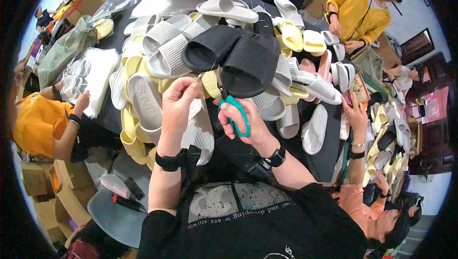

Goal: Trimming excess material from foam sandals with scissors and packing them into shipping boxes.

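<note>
Black slide sandals [234,56], paired: held up by the left hand [177,99], pinched at the joining tie. Teal-handled scissors [234,111] gripped in the right hand [248,125], blades at the tie; cut judged not yet finished.

We stood in a footwear packing workshop: a dark counter [329,159] was heaped edge to edge with slide sandals [162,49], clear plastic bags [86,75] lay along its left edge, cardboard boxes [36,178] were stacked around, and several workers [358,8] crowded its sides.
</note>
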The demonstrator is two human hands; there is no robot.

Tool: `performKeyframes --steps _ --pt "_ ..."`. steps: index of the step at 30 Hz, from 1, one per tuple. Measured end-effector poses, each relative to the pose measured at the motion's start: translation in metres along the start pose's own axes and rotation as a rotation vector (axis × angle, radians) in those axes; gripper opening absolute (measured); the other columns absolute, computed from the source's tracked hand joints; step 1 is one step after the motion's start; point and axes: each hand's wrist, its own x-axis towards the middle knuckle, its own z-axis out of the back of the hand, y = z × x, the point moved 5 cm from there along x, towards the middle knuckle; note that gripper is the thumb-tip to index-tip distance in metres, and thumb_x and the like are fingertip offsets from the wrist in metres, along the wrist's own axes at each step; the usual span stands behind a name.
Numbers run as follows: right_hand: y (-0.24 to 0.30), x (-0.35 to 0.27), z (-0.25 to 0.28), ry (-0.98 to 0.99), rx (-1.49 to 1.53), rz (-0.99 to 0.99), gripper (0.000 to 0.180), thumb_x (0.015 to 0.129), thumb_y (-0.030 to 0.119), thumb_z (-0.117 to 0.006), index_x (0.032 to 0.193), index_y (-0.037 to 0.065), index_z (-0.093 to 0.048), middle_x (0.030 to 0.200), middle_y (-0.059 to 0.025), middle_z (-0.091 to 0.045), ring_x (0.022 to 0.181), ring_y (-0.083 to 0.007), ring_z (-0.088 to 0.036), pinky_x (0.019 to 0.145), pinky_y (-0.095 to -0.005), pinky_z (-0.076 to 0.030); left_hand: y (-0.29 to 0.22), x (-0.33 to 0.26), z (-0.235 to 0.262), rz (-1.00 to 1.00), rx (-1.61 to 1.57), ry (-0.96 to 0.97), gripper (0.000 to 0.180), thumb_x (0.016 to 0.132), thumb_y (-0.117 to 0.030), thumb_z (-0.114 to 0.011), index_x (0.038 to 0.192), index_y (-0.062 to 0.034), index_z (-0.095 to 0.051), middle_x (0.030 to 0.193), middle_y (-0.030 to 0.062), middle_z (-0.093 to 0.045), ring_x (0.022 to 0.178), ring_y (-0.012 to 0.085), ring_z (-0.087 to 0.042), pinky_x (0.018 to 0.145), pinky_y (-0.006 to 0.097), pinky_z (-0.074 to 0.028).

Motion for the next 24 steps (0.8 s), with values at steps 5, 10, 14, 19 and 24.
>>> performKeyframes --steps 5,10,14,19,24 --pt "0.002 -0.011 -0.002 -0.007 -0.307 0.067 0.029 0.086 0.022 -0.057 0.106 0.002 -0.051 0.066 -0.0008 -0.054 0.044 -0.0052 -0.048 0.038 -0.0191 -0.038 -0.014 -0.003 0.009 -0.06 -0.102 -0.135 0.007 0.087 -0.007 -0.056 0.089 -0.0011 -0.059 0.075 0.0001 -0.058 0.068 0.0077 -0.056 0.067 0.021 -0.044" --pt "0.018 -0.032 0.007 -0.173 -0.453 0.173 0.033 0.082 0.013 -0.063 0.11 0.002 -0.049 0.069 -0.0012 -0.055 0.055 -0.0042 -0.051 0.051 -0.0191 -0.042 -0.042 -0.013 0.032 -0.213 -0.128 -0.28 0.008 0.089 -0.006 -0.051 0.091 -0.0014 -0.058 0.068 0.0025 -0.054 0.059 0.0099 -0.052 0.059 0.025 -0.046" --pt "0.042 -0.039 0.044 -0.44 -0.787 0.455 0.038 0.08 0.011 -0.065 0.112 0.001 -0.048 0.078 -0.0033 -0.059 0.066 -0.0052 -0.054 0.058 -0.0199 -0.044 -0.078 -0.022 0.053 -0.314 -0.272 -0.372 0.01 0.091 -0.007 -0.048 0.093 -0.0016 -0.057 0.064 0.0037 -0.052 0.056 0.0103 -0.049 0.058 0.027 -0.046" --pt "0.019 -0.035 0.068 -0.58 -0.53 0.376 0.037 0.081 0.012 -0.06 0.114 0.004 -0.045 0.082 -0.0056 -0.054 0.058 -0.0105 -0.055 0.051 -0.024 -0.048 -0.115 -0.049 0.093 -0.553 -0.152 -0.55 0.012 0.092 -0.01 -0.048 0.093 -0.0024 -0.057 0.062 0.0033 -0.051 0.051 0.0087 -0.044 0.054 0.026 -0.044" --pt "0.023 -0.04 0.08 -0.717 -0.423 0.509 0.032 0.085 0.018 -0.059 0.109 0.002 -0.046 0.089 -0.0059 -0.056 0.069 -0.0136 -0.057 0.055 -0.0262 -0.05 -0.096 -0.037 0.095 -0.388 -0.182 -0.639 0.014 0.092 -0.019 -0.051 0.097 -0.0066 -0.056 0.061 -0.0017 -0.05 0.046 0.0063 -0.045 0.042 0.021 -0.037"
